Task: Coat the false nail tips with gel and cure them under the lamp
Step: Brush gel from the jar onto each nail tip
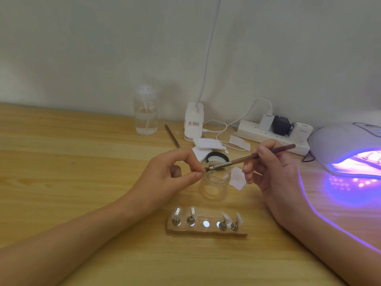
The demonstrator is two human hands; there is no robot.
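Hands first: pinching a small piece point(203, 170), probably one false nail tip though too small to be sure, between thumb and forefinger of the left hand point(171, 172), just above the open glass jar point(214, 183). Gripping a brown brush point(247, 157) pencil-fashion in the right hand point(274, 174), fingers curled round the handle, bristles touching the pinched piece. Judging this as the coating step, with curing not yet done for this piece.

Doing it well: keeping the left pinch steady, stroking lightly, loading little gel, avoiding flooding onto the fingertips.

Leaving four other nail tips point(177, 212) upright on their posts in the wooden holder point(206, 231), on the tabletop point(82, 162) below the wrists, middle post bare.

Working in tight room: jar right beneath, black lid point(210, 156) and white pads point(206, 144) just behind. Keeping open room rightward, toward the lit curing lamp point(340, 145); minding the power strip point(257, 133) and cords behind the brush's tail.
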